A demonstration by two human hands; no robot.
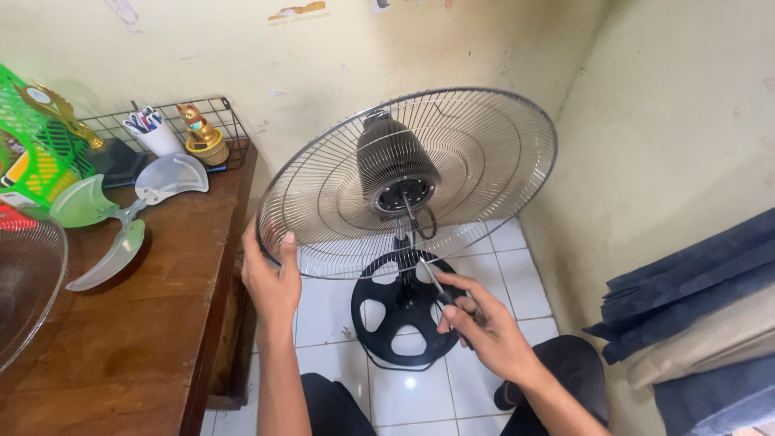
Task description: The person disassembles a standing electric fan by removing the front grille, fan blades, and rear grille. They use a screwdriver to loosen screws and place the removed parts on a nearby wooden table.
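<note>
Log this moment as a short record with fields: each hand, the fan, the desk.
left hand: grips the lower left rim of the rear fan guard
right hand: holds a screwdriver, tip pointing up toward the motor
fan: blade and front guard off; black round base on white floor tiles
desk: wooden; translucent fan blade, wire rack with a cup of pens

The left hand (273, 278) grips the rear wire guard (476, 153) of a standing fan at its nine o'clock rim. At five o'clock of the motor (395, 165), the right hand (484, 327) holds a screwdriver (440, 291) pointing up toward it, above the black round base (404, 311).
</note>
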